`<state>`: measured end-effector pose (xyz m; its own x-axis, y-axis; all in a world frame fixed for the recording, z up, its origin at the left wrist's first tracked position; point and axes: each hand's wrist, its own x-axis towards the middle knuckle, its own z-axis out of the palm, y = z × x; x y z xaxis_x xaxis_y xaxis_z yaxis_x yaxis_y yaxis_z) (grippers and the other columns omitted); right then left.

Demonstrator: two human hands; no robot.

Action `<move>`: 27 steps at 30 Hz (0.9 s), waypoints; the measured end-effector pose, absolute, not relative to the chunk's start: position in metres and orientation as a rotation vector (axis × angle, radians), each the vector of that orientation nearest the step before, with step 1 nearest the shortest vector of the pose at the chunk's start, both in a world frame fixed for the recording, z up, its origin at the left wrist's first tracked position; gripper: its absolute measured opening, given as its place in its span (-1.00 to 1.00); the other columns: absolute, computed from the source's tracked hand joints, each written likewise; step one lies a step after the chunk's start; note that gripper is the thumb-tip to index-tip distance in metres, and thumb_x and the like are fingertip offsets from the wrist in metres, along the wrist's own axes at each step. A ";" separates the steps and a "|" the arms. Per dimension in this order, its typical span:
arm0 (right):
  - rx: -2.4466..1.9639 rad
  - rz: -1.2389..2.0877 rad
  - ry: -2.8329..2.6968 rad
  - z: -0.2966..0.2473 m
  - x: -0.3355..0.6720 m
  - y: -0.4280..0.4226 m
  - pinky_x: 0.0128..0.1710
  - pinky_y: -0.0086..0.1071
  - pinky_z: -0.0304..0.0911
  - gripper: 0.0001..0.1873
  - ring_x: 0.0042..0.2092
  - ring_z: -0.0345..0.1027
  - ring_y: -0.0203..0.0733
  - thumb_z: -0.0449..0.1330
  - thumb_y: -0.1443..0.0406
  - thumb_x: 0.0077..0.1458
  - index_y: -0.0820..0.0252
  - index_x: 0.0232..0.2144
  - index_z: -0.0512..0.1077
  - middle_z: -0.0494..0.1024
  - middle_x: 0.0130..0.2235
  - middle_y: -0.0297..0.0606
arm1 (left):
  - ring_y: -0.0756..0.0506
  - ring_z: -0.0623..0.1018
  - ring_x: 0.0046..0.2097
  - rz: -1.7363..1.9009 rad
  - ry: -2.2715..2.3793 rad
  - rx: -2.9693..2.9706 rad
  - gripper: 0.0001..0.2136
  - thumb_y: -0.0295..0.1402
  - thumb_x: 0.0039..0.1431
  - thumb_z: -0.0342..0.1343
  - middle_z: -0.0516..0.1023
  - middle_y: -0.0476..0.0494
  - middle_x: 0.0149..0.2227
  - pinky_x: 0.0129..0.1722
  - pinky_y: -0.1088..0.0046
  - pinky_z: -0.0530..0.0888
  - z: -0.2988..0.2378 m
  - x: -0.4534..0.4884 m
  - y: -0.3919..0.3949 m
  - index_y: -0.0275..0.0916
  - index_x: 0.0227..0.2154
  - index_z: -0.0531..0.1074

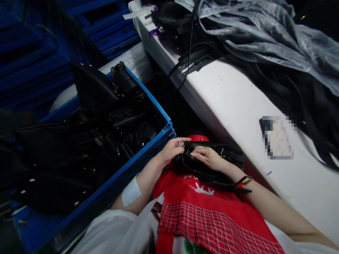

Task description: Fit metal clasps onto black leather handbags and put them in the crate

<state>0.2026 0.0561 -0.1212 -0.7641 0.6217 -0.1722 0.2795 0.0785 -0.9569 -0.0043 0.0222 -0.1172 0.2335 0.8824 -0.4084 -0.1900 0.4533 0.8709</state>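
**Both hands on black bag, in lap**

Black bag (212,169) lying across red apron (201,215), in the gap between blue crate (148,151) and white table (233,102). Just beside the crate's near corner, not touching the table top.

Left hand (172,150) at the bag's left end: index stretched out along the top strap, thumb and remaining fingers pinched together on the black material. Small shiny bit at the fingertips, too small to identify.

Right hand (208,157) on top of the bag, touching the left hand or nearly so. Fingers together, curled down and clamped over the upper edge.

Strap end with gold buckle (245,181) sticking out under the right wrist.

White patch (131,192) stuck on the left forearm.

Crate packed with more black bags (100,134), metal fittings glinting.

On the table: loose black straps (196,58) hanging over the edge, crumpled grey plastic sheeting (265,38) at the far end, blurred-out flat object (278,137) well apart from the hands.
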 end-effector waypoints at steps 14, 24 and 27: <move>-0.986 1.137 -2.508 -0.100 0.193 0.055 -0.44 -0.41 0.01 -0.81 -0.44 0.19 -0.29 0.13 0.38 -0.05 0.20 -0.65 0.29 0.32 -0.51 -0.35 | 0.06 0.24 -0.51 0.892 1.102 0.765 -0.51 -0.43 -0.18 0.11 0.33 0.03 -0.54 -0.51 0.52 0.08 -0.120 0.000 0.023 -0.38 -0.07 0.51; -1.147 0.712 -2.923 -0.093 0.177 0.044 -0.20 -0.25 0.24 -0.77 -0.24 0.40 -0.01 0.15 0.26 0.08 0.32 -0.26 0.45 0.53 -0.28 -0.04 | 0.06 0.24 -0.49 0.910 1.146 0.819 -0.49 -0.50 -0.22 0.08 0.32 0.04 -0.53 -0.49 0.52 0.09 -0.124 0.011 0.020 -0.34 -0.09 0.52; -1.089 0.834 -2.716 -0.089 0.182 0.044 -0.05 -0.25 0.26 -0.59 -0.11 0.37 -0.02 0.26 0.22 0.02 0.32 -0.10 0.35 0.50 -0.13 -0.05 | 0.05 0.25 -0.49 0.912 1.148 0.787 -0.51 -0.48 -0.20 0.09 0.31 0.05 -0.54 -0.48 0.52 0.11 -0.122 0.006 0.021 -0.34 -0.09 0.52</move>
